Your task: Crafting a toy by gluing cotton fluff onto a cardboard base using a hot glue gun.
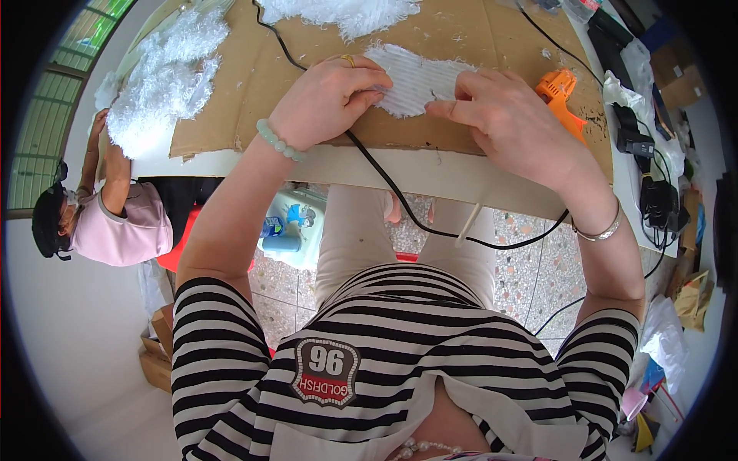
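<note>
A small piece of white ribbed fabric [419, 77] with frayed edges lies on the cardboard sheet [254, 115] between my hands. My left hand [338, 96], with a ring and a pale green bead bracelet, pinches its left edge. At the right edge, the curled fingers of my right hand [507, 119] close on the fabric, the thumb lying along its lower corner. Part of that grip is hidden under the knuckles. An orange glue gun [563, 100] lies just beyond my right hand.
Fluffy white fringed material [169, 81] is heaped at left, and more white fringe [346, 14] lies at the far edge. A black cable [392, 184] crosses the table and droops over my lap. Another person [123, 219] works at the left. Black adapters [659, 200] sit at right.
</note>
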{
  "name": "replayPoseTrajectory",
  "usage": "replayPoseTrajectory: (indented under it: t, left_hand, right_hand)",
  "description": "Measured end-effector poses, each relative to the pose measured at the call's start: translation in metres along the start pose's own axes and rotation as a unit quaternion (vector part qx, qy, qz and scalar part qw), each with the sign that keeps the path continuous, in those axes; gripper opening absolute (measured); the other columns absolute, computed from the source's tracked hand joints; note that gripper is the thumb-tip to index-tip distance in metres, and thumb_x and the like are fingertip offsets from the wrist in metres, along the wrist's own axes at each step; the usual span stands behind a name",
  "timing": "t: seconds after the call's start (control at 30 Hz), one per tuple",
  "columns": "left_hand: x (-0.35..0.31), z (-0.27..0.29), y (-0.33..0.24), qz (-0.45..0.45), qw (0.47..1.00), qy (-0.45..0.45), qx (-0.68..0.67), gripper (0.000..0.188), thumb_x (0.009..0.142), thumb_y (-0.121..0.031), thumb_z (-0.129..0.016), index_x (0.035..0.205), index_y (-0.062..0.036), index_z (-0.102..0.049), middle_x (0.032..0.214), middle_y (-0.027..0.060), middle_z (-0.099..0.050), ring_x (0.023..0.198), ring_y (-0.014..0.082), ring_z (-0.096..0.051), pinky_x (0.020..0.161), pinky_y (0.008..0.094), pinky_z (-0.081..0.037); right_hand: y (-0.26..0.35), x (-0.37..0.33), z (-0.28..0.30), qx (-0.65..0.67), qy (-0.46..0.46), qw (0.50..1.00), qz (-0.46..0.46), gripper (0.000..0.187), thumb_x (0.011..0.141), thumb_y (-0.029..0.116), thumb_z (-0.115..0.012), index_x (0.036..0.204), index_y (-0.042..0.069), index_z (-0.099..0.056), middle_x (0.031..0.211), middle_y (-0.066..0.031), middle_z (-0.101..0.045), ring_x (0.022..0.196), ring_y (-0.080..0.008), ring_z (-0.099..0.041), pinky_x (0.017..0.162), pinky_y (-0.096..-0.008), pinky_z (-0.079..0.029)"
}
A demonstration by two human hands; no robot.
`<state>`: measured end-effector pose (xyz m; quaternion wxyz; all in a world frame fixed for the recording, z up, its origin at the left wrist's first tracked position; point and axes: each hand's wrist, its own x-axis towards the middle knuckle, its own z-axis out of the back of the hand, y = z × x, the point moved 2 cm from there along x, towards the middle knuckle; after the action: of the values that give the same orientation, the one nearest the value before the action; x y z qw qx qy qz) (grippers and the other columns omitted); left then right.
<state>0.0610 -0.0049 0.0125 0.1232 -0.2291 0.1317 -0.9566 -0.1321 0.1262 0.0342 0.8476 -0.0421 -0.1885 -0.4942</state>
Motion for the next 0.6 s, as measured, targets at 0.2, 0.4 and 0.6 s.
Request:
replayPoseTrajectory:
  t: [0.2, 0.4, 0.6]
  left_hand:
    - [0.000, 0.008, -0.016, -0.033, 0.997, -0.065, 0.032, 0.013, 0.077, -0.010, -0.063, 0.088, -0.0033, -0.065, 0.091, 0.0101, -0.064, 0.086, 0.0286, -0.058, 0.081, 0.0375, -0.046]
    - [0.008, 0.001, -0.038, -0.052, 0.998, -0.017, 0.018, 0.026, 0.079, -0.012, -0.066, 0.102, -0.0019, -0.062, 0.108, 0.0125, -0.060, 0.102, 0.0318, -0.055, 0.087, 0.0379, -0.045]
    - [0.006, -0.018, -0.038, -0.068, 0.997, 0.009, 0.026, 0.031, 0.079, -0.021, -0.065, 0.102, -0.0005, -0.063, 0.113, 0.0119, -0.061, 0.108, 0.0291, -0.055, 0.093, 0.0377, -0.043]
  right_hand:
    - [-0.027, -0.014, 0.032, -0.029, -0.014, 0.995, -0.092, 0.024, 0.072, -0.007, -0.056, 0.094, 0.000, -0.064, 0.085, -0.0114, -0.056, 0.080, -0.0299, -0.056, 0.069, -0.0376, -0.045]
    - [-0.038, -0.018, 0.027, -0.092, 0.001, 0.991, -0.093, 0.026, 0.071, -0.007, -0.055, 0.095, 0.001, -0.064, 0.085, -0.0114, -0.056, 0.081, -0.0298, -0.057, 0.070, -0.0390, -0.045]
    - [-0.037, -0.010, 0.006, -0.066, 0.000, 0.994, -0.089, 0.034, 0.071, -0.009, -0.052, 0.100, 0.004, -0.065, 0.084, -0.0116, -0.056, 0.083, -0.0295, -0.056, 0.074, -0.0389, -0.046]
